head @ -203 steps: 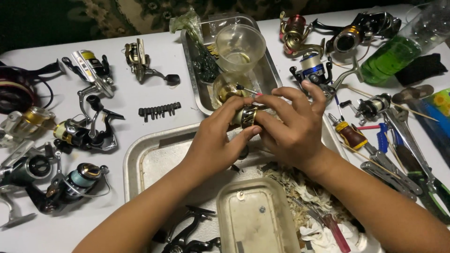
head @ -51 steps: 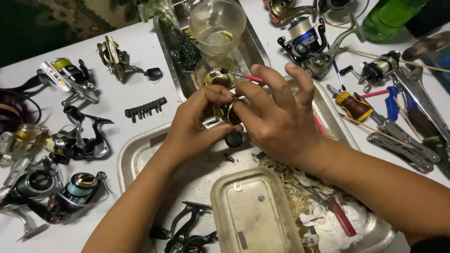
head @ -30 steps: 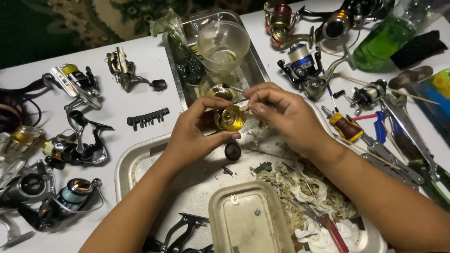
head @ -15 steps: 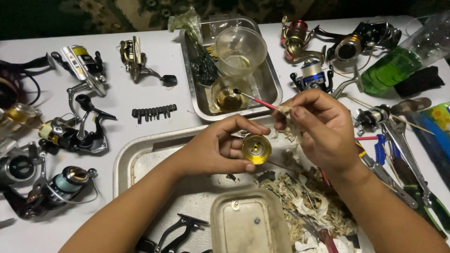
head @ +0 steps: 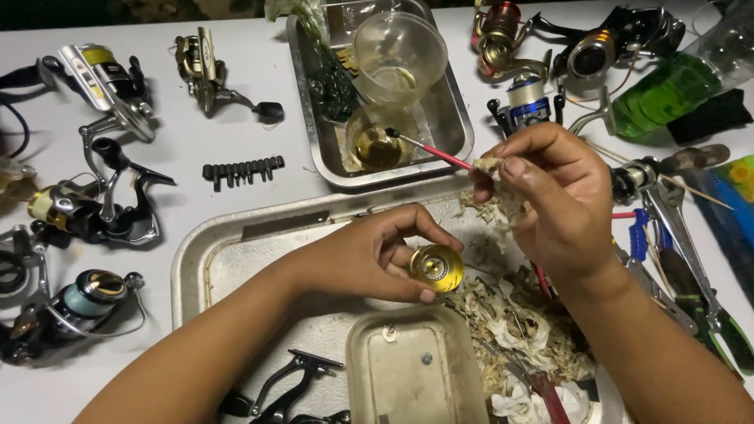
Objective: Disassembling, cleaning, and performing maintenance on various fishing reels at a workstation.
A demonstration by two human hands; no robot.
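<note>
Bright, even light from overhead falls on the white worktop (head: pixel 236 196), throwing only short soft shadows beside the left hand (head: pixel 369 259) and right hand (head: pixel 550 196), with glare on the gold spool (head: pixel 436 267) and the metal tray (head: pixel 236 243), everything near the hands sharp, darkness beyond the far edge.

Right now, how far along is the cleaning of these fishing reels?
Done: used wipes piled on the large tray. In hand: the left hand holds a gold spool, and the right hand pinches a dirty wad. Left: several reels sit whole on the table; a handle lies loose.
</note>
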